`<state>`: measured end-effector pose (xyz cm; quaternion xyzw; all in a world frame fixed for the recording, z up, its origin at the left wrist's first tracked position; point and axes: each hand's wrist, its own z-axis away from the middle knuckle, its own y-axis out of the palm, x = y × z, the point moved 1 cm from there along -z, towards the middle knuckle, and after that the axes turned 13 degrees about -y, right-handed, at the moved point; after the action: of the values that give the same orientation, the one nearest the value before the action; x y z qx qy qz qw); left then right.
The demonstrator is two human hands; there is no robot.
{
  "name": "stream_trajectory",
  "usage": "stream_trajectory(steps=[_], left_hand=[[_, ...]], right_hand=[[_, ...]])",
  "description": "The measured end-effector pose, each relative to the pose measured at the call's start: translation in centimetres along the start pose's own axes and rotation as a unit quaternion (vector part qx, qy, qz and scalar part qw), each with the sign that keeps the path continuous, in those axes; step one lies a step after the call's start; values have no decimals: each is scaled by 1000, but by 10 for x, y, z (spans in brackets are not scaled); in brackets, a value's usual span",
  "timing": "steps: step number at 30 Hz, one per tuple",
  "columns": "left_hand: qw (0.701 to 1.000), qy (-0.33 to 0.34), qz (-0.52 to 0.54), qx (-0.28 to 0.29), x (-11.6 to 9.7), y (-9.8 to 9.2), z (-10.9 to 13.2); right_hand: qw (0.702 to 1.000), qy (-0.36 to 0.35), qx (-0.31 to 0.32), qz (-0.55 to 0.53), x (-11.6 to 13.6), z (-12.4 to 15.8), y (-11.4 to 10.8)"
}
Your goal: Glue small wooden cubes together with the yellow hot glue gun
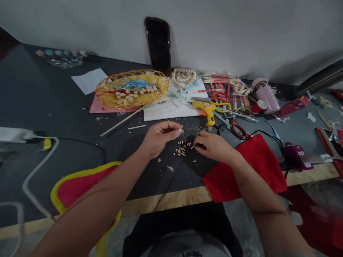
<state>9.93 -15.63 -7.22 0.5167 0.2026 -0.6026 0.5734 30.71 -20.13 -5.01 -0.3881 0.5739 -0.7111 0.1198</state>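
My left hand (159, 136) hovers over the dark table top (80, 117), its fingers curled and pinching a small pale wooden bead (180, 131) at the fingertips. Just below and right of it lies a little heap of several small wooden pieces (182, 149). My right hand (213, 145) rests on the table right beside that heap, fingers bent down and pressed together at the pieces; what they grip is too small to name. Its wrist lies over a red cloth (249, 167).
A yellow wicker basket (107, 93) with pale pieces sits behind, a dark phone (158, 44) leaning on the wall. A yellow glue gun (206, 110), scissors (221, 97), pink bottle (265, 94), sticks and black cables crowd the right. White cable (34, 171) and red-yellow fabric (77, 184) lie left.
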Motion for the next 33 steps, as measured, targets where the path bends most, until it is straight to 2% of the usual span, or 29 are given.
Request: stream_trajectory(steps=[9,22,24,25,29,31,33], left_hand=[[1000,-6,0,-20,-4,2,2],[1000,1,-10,-21,-2,1,1],[1000,3,-16,-15,-1,1,1],[1000,7,-22,-11,0,1,1],[998,26,-64,2,3,0,1],[995,31,-89,6,3,1,1],[993,31,-111,9,3,2,3]], right_hand=[[999,25,-2,27,6,-3,2],[1000,-1,-17,22,1,-4,5],[999,-6,-52,3,2,-5,3],[996,-8,-89,-20,4,-5,2],[948,3,-277,-156,15,-10,3],[926,15,-321,-198,21,-13,8],[915,21,-339,-218,26,-15,13]])
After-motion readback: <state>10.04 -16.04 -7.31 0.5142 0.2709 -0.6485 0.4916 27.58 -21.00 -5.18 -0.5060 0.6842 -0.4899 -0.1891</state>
